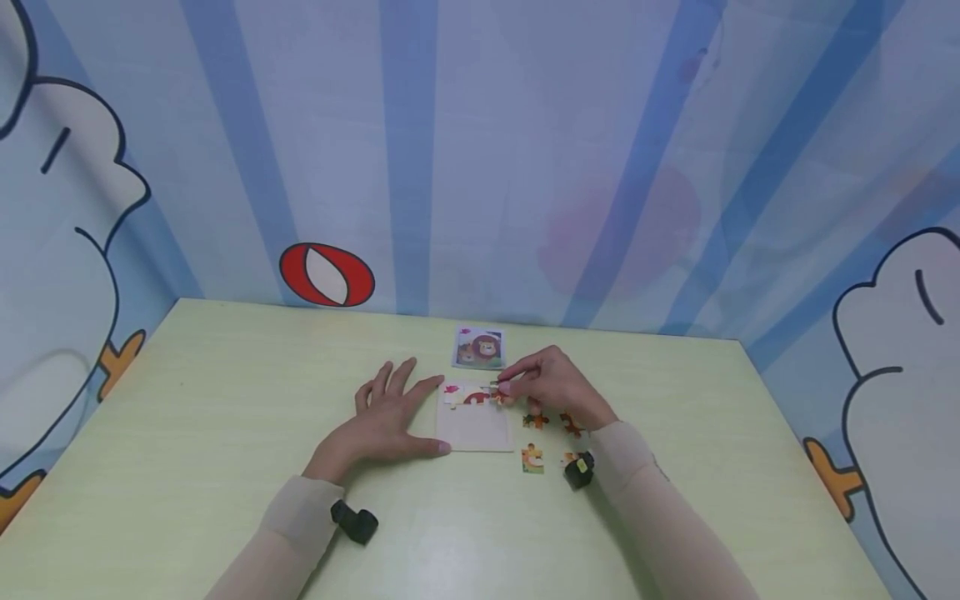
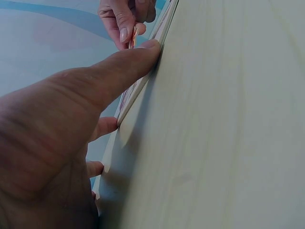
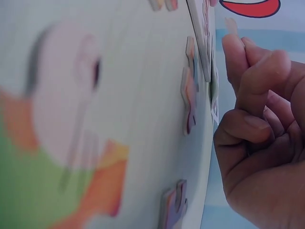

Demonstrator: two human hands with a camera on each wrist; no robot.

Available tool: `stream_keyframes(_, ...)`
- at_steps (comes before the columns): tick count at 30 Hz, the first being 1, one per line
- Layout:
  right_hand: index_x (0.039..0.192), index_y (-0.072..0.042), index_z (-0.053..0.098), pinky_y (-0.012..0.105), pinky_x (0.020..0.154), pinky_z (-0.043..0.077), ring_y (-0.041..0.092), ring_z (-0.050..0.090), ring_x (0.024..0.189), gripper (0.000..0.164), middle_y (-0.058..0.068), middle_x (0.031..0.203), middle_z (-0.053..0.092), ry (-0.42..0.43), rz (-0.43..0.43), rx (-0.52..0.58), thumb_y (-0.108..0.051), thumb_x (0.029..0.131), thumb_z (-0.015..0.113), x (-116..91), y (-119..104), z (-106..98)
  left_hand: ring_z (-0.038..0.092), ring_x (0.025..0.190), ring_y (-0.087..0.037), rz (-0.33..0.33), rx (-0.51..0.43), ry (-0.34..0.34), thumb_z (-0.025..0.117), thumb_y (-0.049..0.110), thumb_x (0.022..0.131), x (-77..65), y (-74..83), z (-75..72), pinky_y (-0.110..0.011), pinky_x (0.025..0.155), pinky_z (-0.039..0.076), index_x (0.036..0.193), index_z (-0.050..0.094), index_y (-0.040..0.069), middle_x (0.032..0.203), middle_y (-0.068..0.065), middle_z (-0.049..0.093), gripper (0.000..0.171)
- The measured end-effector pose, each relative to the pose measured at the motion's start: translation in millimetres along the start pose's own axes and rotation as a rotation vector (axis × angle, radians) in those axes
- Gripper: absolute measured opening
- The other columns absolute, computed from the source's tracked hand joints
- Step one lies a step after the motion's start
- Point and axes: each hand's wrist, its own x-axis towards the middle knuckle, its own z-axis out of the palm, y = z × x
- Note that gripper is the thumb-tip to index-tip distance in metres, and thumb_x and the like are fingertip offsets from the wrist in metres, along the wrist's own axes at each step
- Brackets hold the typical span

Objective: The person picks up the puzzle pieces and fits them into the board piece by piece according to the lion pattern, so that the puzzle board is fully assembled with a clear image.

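Note:
My left hand (image 1: 384, 427) spreads its fingers at the left side of a white puzzle board (image 1: 476, 433); thumb and index fingertip touch its lower and upper left corners. Along the board's upper part lie fitted jigsaw pieces (image 1: 459, 392) with a pink mark and a reddish-brown shape. Over the upper right end of that row, my right hand (image 1: 557, 387) pinches a jigsaw piece (image 2: 135, 34) between thumb and fingers, held tilted in the left wrist view. In the right wrist view the remaining fingers of the right hand are curled in, and the piece's edge pokes past the fingertips.
A picture card (image 1: 480, 348) with a lion stands just beyond the board. Right of the board, several loose pieces (image 1: 532, 459) lie on the pale table (image 1: 225, 392), some partly under the right wrist. A printed cloth wall (image 1: 480, 167) rises behind the table's far edge.

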Motion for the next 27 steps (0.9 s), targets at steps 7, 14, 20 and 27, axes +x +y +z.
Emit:
stream_keyframes(7, 0.112, -0.013, 0.084, 0.028, 0.048, 0.041, 0.014, 0.048, 0.043, 0.017, 0.009, 0.084, 0.083, -0.023, 0.014, -0.017, -0.019, 0.098, 0.080, 1, -3, 5, -0.006, 0.167, -0.052, -0.007, 0.016, -0.004, 0.083, 0.059, 0.085, -0.7, 0.9, -1.5, -0.078, 0.127, 0.003, 0.168, 0.037, 0.027, 0.182, -0.019, 0.006, 0.100)
stream_keyframes(14, 0.111, -0.010, 0.084, 0.029, 0.048, 0.043, 0.013, 0.050, 0.043, 0.016, 0.010, 0.082, 0.083, -0.024, 0.013, -0.050, -0.017, 0.098, 0.078, 5, -5, 10, -0.005, 0.166, -0.052, 0.001, 0.007, -0.003, 0.083, 0.060, 0.084, 0.4, -1.4, -0.3, -0.078, 0.127, 0.004, 0.168, 0.037, 0.027, 0.182, -0.019, 0.007, 0.100)
stream_keyframes(20, 0.111, -0.013, 0.085, 0.030, 0.050, 0.045, 0.014, 0.050, 0.044, 0.015, 0.008, 0.080, 0.082, -0.022, 0.018, -0.061, -0.018, 0.099, 0.077, 6, -5, 12, -0.005, 0.167, -0.052, 0.006, -0.001, -0.002, 0.083, 0.059, 0.084, -0.2, -1.4, -0.2, -0.078, 0.127, 0.005, 0.168, 0.038, 0.027, 0.182, -0.019, 0.007, 0.100)
stream_keyframes(27, 0.105, -0.018, 0.086, 0.030, 0.050, 0.046, 0.016, 0.050, 0.043, 0.010, 0.008, 0.076, 0.080, -0.010, 0.039, -0.082, -0.019, 0.097, 0.080, 7, -10, 13, -0.005, 0.167, -0.052, 0.006, 0.004, 0.003, 0.083, 0.060, 0.084, 0.1, -2.2, 0.3, -0.077, 0.127, 0.005, 0.168, 0.038, 0.028, 0.182, -0.019, 0.007, 0.100)
